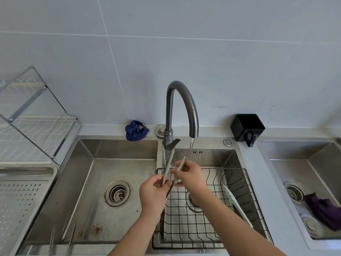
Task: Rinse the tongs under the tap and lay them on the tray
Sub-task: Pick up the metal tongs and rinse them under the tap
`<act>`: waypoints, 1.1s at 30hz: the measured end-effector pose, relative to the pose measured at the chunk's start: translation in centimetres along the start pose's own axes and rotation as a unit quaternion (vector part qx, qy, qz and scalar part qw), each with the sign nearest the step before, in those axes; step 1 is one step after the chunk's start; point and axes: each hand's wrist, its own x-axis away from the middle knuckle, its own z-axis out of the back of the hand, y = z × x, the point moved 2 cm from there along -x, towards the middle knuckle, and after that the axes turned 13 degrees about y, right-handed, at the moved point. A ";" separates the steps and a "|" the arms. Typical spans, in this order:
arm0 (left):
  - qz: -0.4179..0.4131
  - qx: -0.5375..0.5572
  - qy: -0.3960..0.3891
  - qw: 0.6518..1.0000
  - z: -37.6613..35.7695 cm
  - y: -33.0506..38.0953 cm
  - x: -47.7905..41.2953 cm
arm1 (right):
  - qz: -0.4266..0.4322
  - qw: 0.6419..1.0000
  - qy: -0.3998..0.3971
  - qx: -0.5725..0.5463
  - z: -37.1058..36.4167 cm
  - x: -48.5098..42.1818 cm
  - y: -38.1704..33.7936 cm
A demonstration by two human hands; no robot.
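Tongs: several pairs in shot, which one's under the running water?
The metal tongs held in both hands, under the tap; the white pair lies in the wire basket.

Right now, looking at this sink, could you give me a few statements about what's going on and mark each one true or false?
1. Water is running from the tap. True.
2. Both hands hold the tongs under the stream. True: the left hand and right hand grip them.
3. The tongs already lie on the tray. False: they are held over the sink, and the perforated tray at left shows nothing on it.
4. The blue cloth lies inside the sink basin. False: it sits on the ledge behind it.
5. A wire basket sits in the basin beneath the hands. True.
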 end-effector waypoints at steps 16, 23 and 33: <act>0.192 0.132 -0.001 0.972 -2.4 -0.2 0.6 | -0.034 0.985 -0.154 -0.074 1.7 -0.6 0.4; 0.201 0.157 0.022 0.967 -4.6 0.4 0.3 | -0.047 0.954 -0.167 -0.243 1.3 -2.5 -2.6; 0.236 0.186 -0.060 0.952 -5.6 0.3 0.2 | 0.000 0.973 -0.150 -0.176 2.3 -1.6 -0.7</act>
